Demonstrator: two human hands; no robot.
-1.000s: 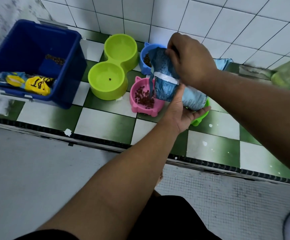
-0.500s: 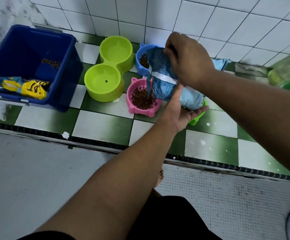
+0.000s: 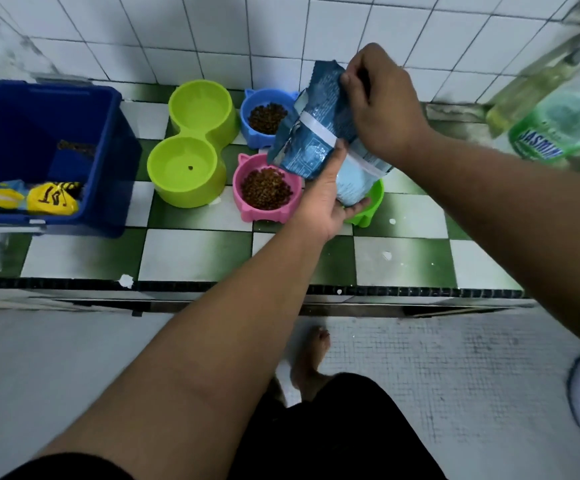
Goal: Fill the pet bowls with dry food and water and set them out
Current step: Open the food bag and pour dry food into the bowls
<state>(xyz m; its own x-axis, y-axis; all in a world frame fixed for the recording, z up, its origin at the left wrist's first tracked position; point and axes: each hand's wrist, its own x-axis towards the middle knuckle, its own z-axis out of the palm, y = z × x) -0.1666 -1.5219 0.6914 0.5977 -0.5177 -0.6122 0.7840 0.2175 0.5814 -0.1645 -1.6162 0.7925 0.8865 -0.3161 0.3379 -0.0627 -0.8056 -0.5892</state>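
We hold the blue food bag [image 3: 319, 133] above the tiled ledge [image 3: 195, 254], just right of the pink bowl [image 3: 267, 188]. Our left hand [image 3: 326, 199] cups the bag from below, palm up and fingers wrapped under its pale lower end, while our right hand [image 3: 378, 105] pinches its far upper edge closed between thumb and fingers. The bag looks soft and crinkly, likely slack where kibble has left it, so we judge that its weight sits low and shifts as it tilts; support under the belly plus a firm pinch near the mouth seems the sound hold, since the film may be slippery.

The pink bowl and the blue bowl [image 3: 268, 117] beyond it both hold brown kibble. The lime double bowl [image 3: 191, 147] to the left has a single pellet in its near cup; its far cup looks bare. A small green bowl [image 3: 371, 202] sits right under the bag, mostly hidden, so we cannot tell its contents.

Far left stands a blue bin [image 3: 39, 143] with yellow packets [image 3: 51, 202] inside. At the right edge, a green bottle [image 3: 555, 133] appears blurred and close to our right forearm, which we judge could be knocked when swinging the bag that way.
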